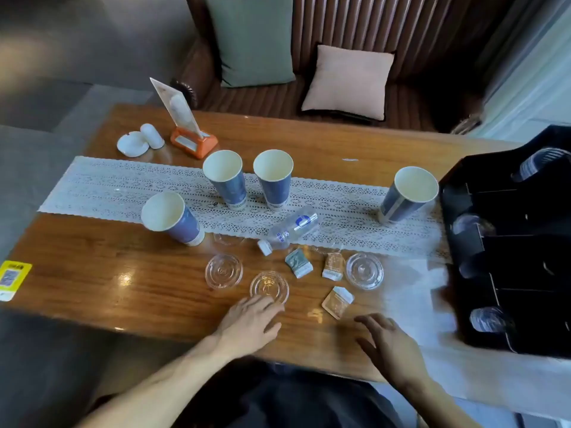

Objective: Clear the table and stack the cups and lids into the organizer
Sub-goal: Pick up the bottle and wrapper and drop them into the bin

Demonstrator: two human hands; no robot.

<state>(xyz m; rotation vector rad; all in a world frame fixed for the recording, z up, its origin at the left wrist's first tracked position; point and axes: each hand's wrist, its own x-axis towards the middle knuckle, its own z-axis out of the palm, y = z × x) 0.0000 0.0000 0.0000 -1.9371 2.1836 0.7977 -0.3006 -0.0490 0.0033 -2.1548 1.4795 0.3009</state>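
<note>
Several blue paper cups stand upright on the wooden table (92,279): one at the left (173,219), two in the middle (227,179) (274,179), one at the right (408,193) beside the black organizer (506,242). Clear lids lie flat near the front: a left lid (223,271), a middle lid (269,287) and a right lid (364,270). My left hand (248,325) rests open on the table, fingertips touching the middle lid's near edge. My right hand (389,344) hovers open over the front edge, holding nothing.
A clear plastic bottle (290,231) lies on its side on the lace runner (123,189). Three small sachets (298,262) (333,266) (337,301) lie among the lids. An orange sign stand (193,142) and white ashtray (133,145) sit at the back left. Clear lids sit in the organizer's slots.
</note>
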